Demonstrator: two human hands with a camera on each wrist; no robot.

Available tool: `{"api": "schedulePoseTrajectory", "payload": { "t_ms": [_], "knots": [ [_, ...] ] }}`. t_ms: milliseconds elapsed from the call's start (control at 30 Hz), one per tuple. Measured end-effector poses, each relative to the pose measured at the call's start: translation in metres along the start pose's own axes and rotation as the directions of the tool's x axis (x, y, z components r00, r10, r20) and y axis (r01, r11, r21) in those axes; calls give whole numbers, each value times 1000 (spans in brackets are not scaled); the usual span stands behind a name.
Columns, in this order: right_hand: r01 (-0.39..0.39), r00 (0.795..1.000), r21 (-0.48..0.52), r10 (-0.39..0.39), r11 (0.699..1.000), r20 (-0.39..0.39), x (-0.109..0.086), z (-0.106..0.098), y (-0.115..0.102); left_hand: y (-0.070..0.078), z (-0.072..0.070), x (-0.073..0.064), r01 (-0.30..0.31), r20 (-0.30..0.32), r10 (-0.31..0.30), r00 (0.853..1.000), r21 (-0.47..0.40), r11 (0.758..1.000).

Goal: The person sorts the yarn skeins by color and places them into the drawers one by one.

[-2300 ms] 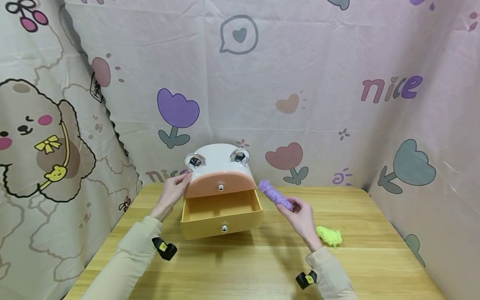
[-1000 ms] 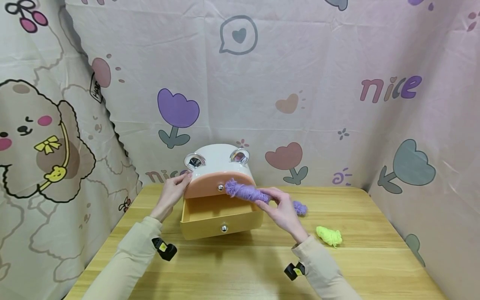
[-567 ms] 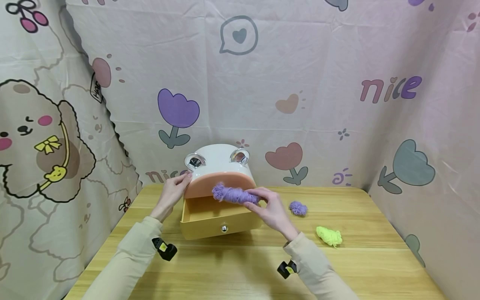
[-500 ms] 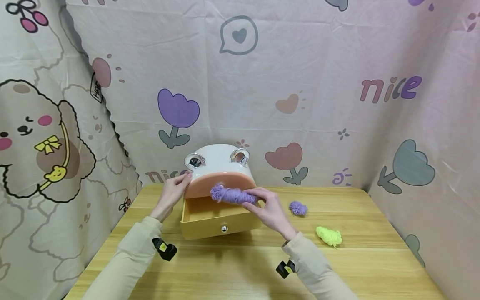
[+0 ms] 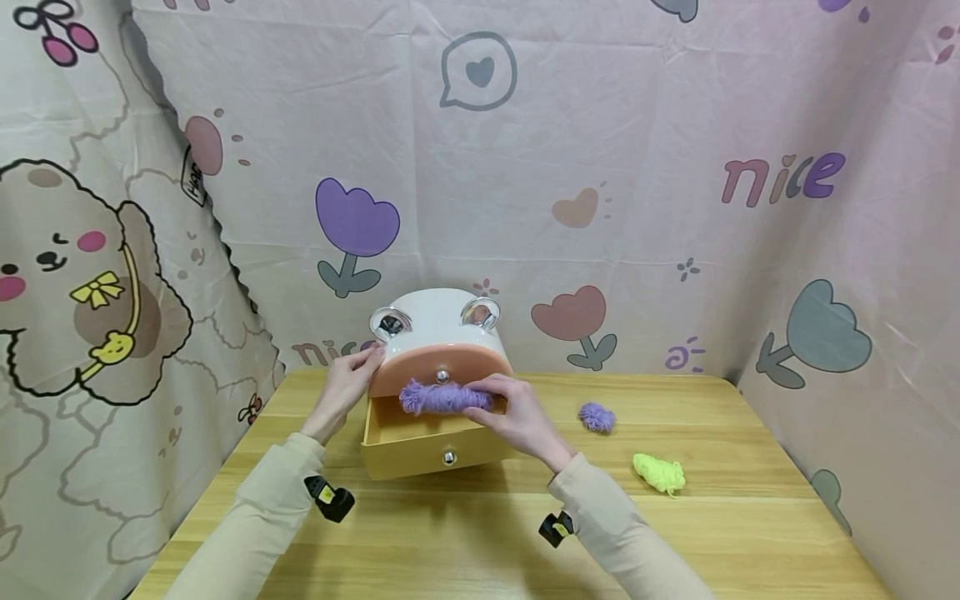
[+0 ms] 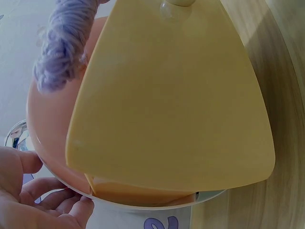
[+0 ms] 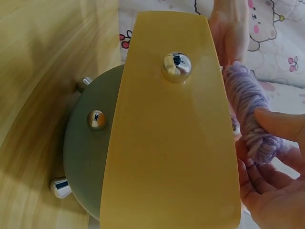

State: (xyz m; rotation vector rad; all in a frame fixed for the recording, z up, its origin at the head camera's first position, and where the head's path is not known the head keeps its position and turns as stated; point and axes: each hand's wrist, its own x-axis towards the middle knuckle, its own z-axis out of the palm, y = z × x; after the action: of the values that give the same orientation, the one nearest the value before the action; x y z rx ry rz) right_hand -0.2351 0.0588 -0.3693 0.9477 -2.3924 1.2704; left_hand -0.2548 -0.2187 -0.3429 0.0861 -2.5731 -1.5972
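Hanging at my far left is a pale curtain [image 5: 45,350] printed with a winking puppy. Next comes my left sleeve [image 5: 258,508], with a small black camera [image 5: 330,498] at the wrist. My left hand [image 5: 341,390] grips the left edge of the frog-like desktop drawer cabinet [image 5: 442,321], thumb and bent fingers against its rim. That cabinet has a white top with two chrome-ringed eyes [image 5: 392,323], a peach drawer [image 5: 397,367] flush in place and, below it, a yellow drawer [image 5: 420,460] sticking well out; the right wrist view adds a grey-green front [image 7: 90,152] beneath. Over the yellow drawer's cavity, before the peach face, lies the purple yarn skein [image 5: 435,397], nearly level, frayed end pointing left; I cannot tell whether it touches the drawer. My right hand [image 5: 517,417] pinches its right end, thumb on the near side, fingers curled behind, parted only by the yarn's thickness. Further right on the wood-grain tabletop [image 5: 735,517] rest a smaller purple yarn bundle [image 5: 597,417] and, nearer me, a neon-yellow yarn skein [image 5: 660,473], both well apart from my fingers.
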Motion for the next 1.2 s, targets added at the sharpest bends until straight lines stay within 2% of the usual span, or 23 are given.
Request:
{"api": "schedulePoseTrajectory", "payload": {
  "t_ms": [667,1033,1200],
  "knots": [
    [57,998,-99,-55,993,23,10,23,-3,0,0,0,4,4,-4,1000,-25,1000],
    [68,997,-99,-65,993,31,11,29,-6,-2,1,1,-6,0,6,1000,-21,1000],
    [83,997,-52,-82,995,12,11,30,-4,-1,0,1,0,2,0,1000,-18,1000]
  ]
}}
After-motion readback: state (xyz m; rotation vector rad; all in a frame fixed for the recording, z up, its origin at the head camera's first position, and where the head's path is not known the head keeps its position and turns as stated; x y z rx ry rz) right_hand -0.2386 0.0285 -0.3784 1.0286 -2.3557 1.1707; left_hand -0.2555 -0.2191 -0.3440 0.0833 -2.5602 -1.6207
